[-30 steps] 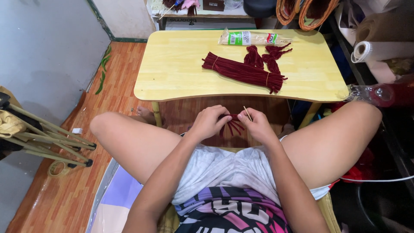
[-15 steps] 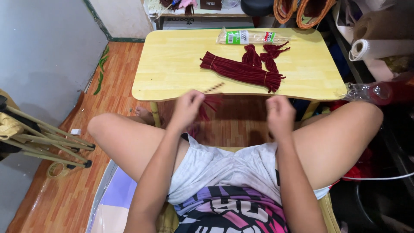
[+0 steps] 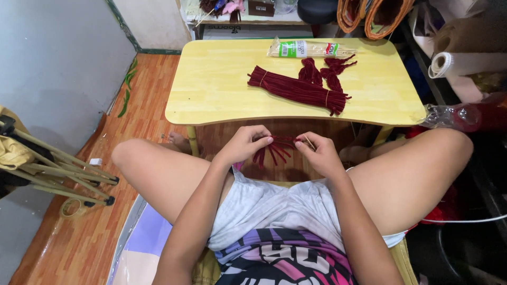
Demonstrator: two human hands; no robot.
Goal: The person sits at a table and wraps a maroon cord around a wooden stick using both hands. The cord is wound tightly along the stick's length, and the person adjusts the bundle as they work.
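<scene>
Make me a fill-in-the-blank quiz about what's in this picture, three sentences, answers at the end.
1. The left hand and right hand pinch a small bunch of dark red fuzzy stems ____ them.
2. The long tied bundle of dark red fuzzy stems lies on the ____ wooden table.
3. The clear plastic packet of thin wooden sticks lies on the table's ____ edge.

Answers: between; yellow; far

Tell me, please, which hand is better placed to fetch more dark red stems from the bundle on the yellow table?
Probably the right hand: the bundle lies on its side of the table. Both hands pinch stems.
</scene>
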